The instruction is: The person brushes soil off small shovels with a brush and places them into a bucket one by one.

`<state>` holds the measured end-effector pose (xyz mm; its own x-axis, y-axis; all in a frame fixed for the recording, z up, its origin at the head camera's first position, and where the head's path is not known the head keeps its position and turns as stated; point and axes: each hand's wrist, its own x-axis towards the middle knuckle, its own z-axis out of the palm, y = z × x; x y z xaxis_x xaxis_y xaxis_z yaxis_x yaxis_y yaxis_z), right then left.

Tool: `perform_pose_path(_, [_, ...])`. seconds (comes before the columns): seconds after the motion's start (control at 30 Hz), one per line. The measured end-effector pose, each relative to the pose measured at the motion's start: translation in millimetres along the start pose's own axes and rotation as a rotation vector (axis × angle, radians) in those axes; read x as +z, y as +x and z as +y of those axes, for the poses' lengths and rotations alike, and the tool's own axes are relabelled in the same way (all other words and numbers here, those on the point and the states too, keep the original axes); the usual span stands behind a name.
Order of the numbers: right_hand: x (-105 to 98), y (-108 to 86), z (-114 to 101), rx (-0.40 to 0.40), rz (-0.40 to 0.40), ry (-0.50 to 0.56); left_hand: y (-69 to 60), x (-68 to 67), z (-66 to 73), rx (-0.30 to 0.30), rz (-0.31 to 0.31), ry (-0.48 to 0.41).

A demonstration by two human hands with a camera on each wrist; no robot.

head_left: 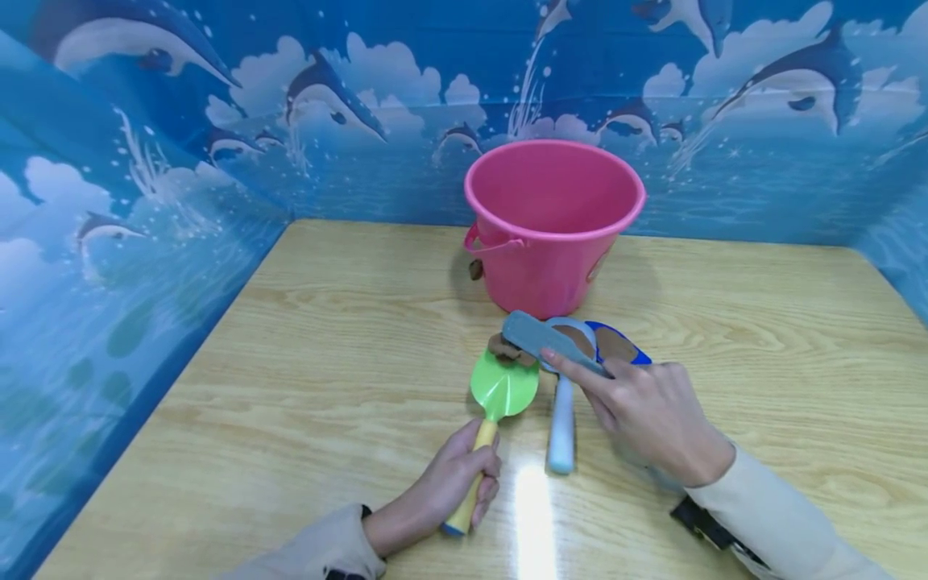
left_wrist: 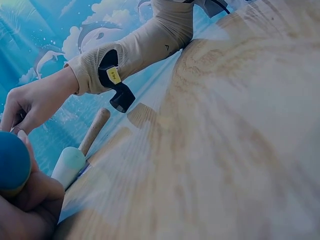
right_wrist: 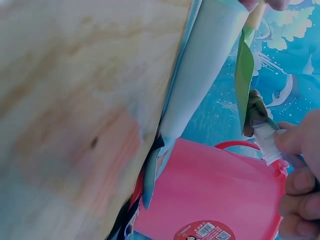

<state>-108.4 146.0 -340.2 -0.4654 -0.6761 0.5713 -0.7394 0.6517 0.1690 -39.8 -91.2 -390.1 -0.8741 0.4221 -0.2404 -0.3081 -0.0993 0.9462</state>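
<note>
My left hand (head_left: 448, 475) grips the yellow handle of a toy shovel (head_left: 500, 391) with a green blade. Brown clay-like dirt (head_left: 507, 350) clings to the blade's tip. In my right hand (head_left: 656, 415) is a grey-blue brush (head_left: 540, 332), its index finger stretched along the back. White bristles (right_wrist: 267, 144) show in the right wrist view, touching the dirt at the blade's tip. Beneath the brush lies a light blue shovel (head_left: 561, 431) with brown dirt on its blade. Next to it is a dark blue tool (head_left: 638, 354), also dirty and partly hidden by my right hand.
A pink bucket (head_left: 544, 270) stands upright behind the tools, its handle hanging at the left. A small brown lump (head_left: 475, 269) shows beside it. The wooden table (head_left: 326, 338) meets a blue dolphin-print curtain (head_left: 362, 161) at the back and left.
</note>
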Motion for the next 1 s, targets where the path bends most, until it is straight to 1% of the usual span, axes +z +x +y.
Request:
perform_pose_path(0.13, [-1,-0.6,2,-0.011,0.015,-0.020,0.5,0.3,0.4,-0.007,-0.005,0.001])
perform_pose_path(0.27, [0,-0.6,6,-0.029,0.058,-0.031,0.9,0.5,0.1,-0.022,0.001,-0.010])
perform_pose_path(0.33, [0,-0.4,8,-0.049,0.075,-0.032,0.8,0.4,0.0,-0.032,0.007,-0.019])
perform_pose_path(0.37, [0,-0.3,8,-0.066,0.070,-0.032,0.8,0.4,0.0,-0.037,0.011,-0.024])
perform_pose_path(0.47, [0,-0.6,5,-0.154,-0.009,-0.047,0.4,0.1,0.1,-0.043,0.017,-0.026])
perform_pose_path(0.53, [-1,-1.3,1,-0.226,-0.092,-0.038,0.4,0.0,0.2,-0.041,0.018,-0.019])
perform_pose_path(0.57, [-2,-1.5,-2,-0.249,-0.135,-0.023,0.4,-0.1,0.4,-0.041,0.018,-0.016])
perform_pose_path(0.6, [-2,-1.6,-5,-0.260,-0.166,0.005,0.4,-0.2,0.4,-0.040,0.016,-0.014])
perform_pose_path(0.67, [-3,-1.9,-9,-0.241,-0.210,0.110,1.0,-0.2,0.5,-0.038,0.015,-0.008])
perform_pose_path(0.8, [-3,-0.8,-15,-0.109,-0.242,0.384,1.4,0.1,-0.1,-0.027,0.014,0.001])
perform_pose_path(0.83, [-3,-0.5,-16,-0.079,-0.246,0.437,1.4,0.2,-0.2,-0.024,0.015,0.003])
perform_pose_path(0.87, [-3,0.0,-16,-0.056,-0.250,0.479,1.3,0.3,-0.3,-0.022,0.016,0.006])
perform_pose_path(0.93, [-5,1.4,-16,-0.037,-0.262,0.548,1.0,0.4,-0.3,-0.018,0.014,0.013])
perform_pose_path(1.0, [-9,3.9,-14,-0.010,-0.288,0.647,1.3,-0.1,0.2,-0.018,0.013,0.017])
